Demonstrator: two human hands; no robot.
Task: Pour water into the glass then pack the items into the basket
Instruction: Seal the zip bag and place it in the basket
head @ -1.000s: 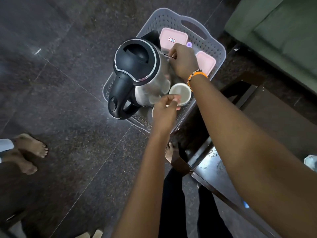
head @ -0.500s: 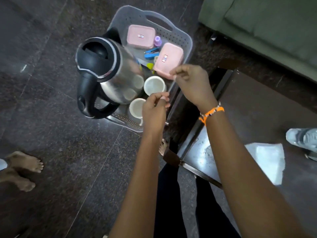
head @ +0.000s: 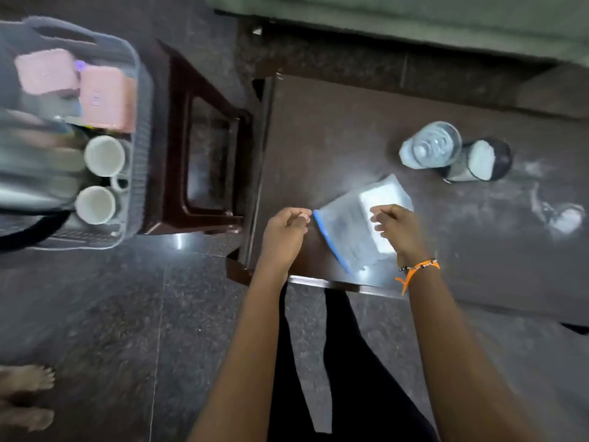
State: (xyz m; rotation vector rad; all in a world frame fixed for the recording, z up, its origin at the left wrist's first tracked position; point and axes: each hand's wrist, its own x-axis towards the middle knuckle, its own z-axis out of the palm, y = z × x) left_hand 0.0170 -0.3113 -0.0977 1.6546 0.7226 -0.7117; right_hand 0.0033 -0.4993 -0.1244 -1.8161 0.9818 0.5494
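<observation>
The grey plastic basket (head: 142,161) stands at the far left, blurred. It holds a steel kettle (head: 32,173), two white cups (head: 104,155) (head: 95,204) and two pink boxes (head: 47,74) (head: 106,98). On the dark table (head: 318,129) lies a clear zip bag (head: 347,231) with a blue seal strip. My left hand (head: 287,232) hovers just left of the bag with fingers curled and nothing in it. My right hand (head: 398,231) is over the bag's right part, fingers apart. A glass of water (head: 430,145) stands farther back right.
A dark container with white contents (head: 478,161) touches the glass. A small clear item (head: 567,218) lies at the table's right. A brown stool (head: 207,148) sits between basket and table. A green sofa (head: 414,14) runs behind. Another person's bare feet (head: 25,397) are at the lower left.
Both hands left the basket and moved right to the table, over the zip bag. The view swung right, so the basket now sits at the left edge.
</observation>
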